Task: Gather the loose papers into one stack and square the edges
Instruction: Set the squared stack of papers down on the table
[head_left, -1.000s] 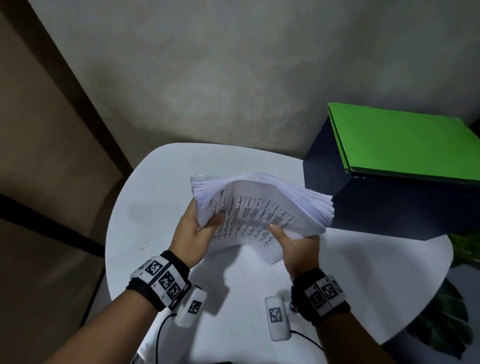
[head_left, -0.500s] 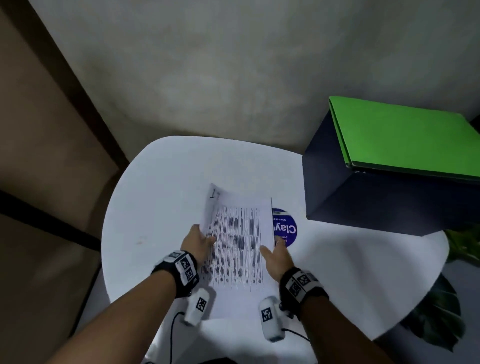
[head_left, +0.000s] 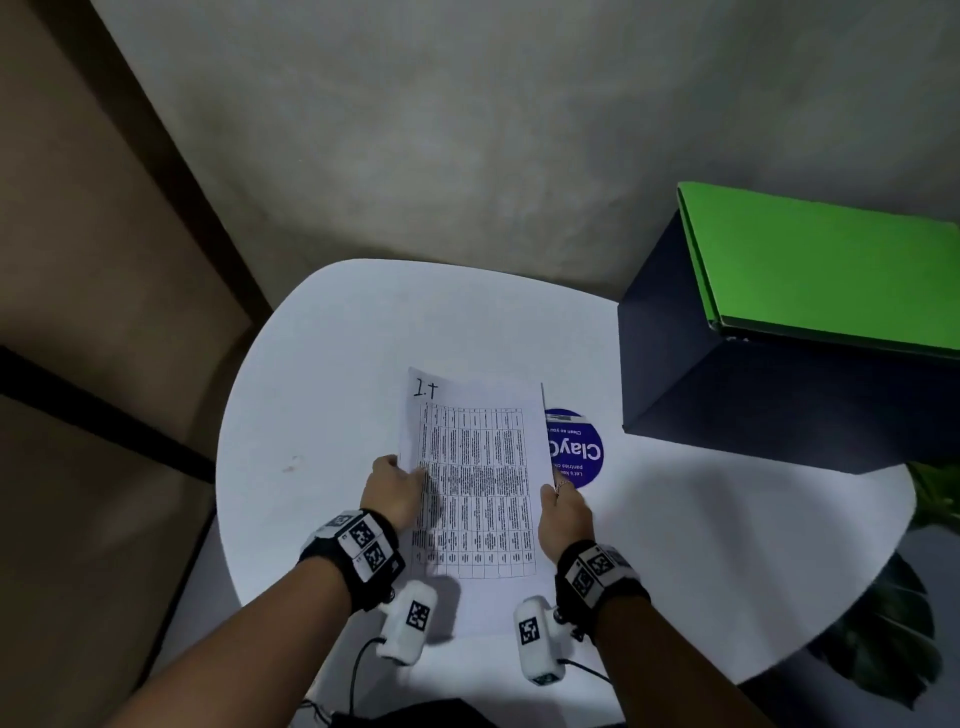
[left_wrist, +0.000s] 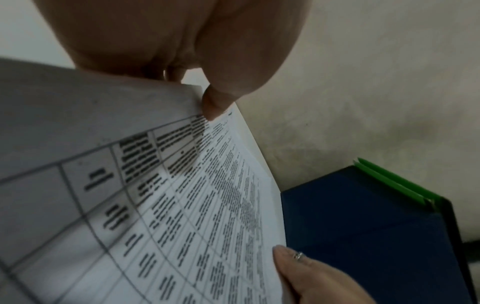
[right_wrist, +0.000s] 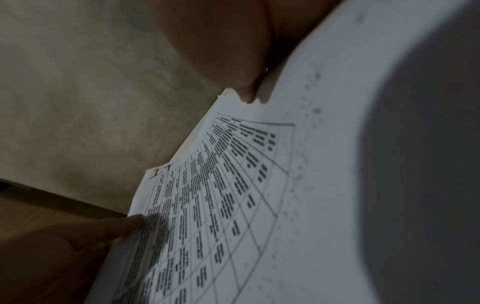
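The stack of white printed papers (head_left: 475, 483), its top sheet a gridded table with a handwritten mark at the far corner, is gripped over the middle of the round white table (head_left: 311, 415). The left hand (head_left: 397, 488) clasps its left long edge, thumb on top; the right hand (head_left: 563, 512) clasps the right edge the same way. Bare tabletop lies open to the left and along the near right rim. A round blue sticker (head_left: 579, 449) peeks out beside the stack's right edge. At the far right edge stands a matte dark navy box (head_left: 753, 405) carrying a smooth green folder (head_left: 826, 270).
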